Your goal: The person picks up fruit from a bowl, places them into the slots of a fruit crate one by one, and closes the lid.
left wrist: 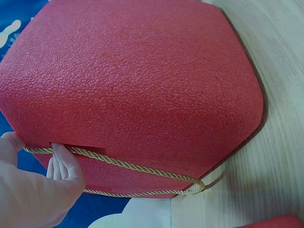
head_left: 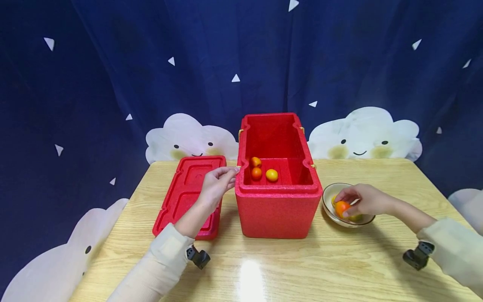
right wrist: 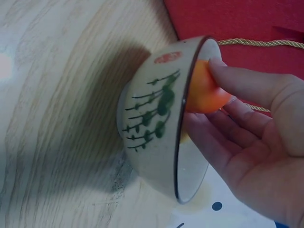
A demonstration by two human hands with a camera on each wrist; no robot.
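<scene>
A red foam box (head_left: 278, 216), open at the top, stands mid-table with two orange-red fruits (head_left: 256, 173) and a yellow fruit (head_left: 271, 175) inside. My left hand (head_left: 219, 182) grips the box's left rim, thumb at the edge and fingers against the outer side by the gold rope handle (left wrist: 137, 167). To the right is a cream bowl (right wrist: 156, 104) with a dark rim and painted green leaves. My right hand (head_left: 364, 200) holds a smooth, round orange-red fruit (right wrist: 206, 90) between thumb and fingers, inside the bowl. Yellowish fruit (head_left: 355, 217) shows partly beneath that hand.
The red lid (head_left: 185, 205) lies on the wooden table (head_left: 294, 268) left of the box. Behind the table hangs a dark blue curtain (head_left: 203, 42) with white triangles and cloud shapes. Another rope handle (right wrist: 259, 43) runs along the box's right side, near the bowl.
</scene>
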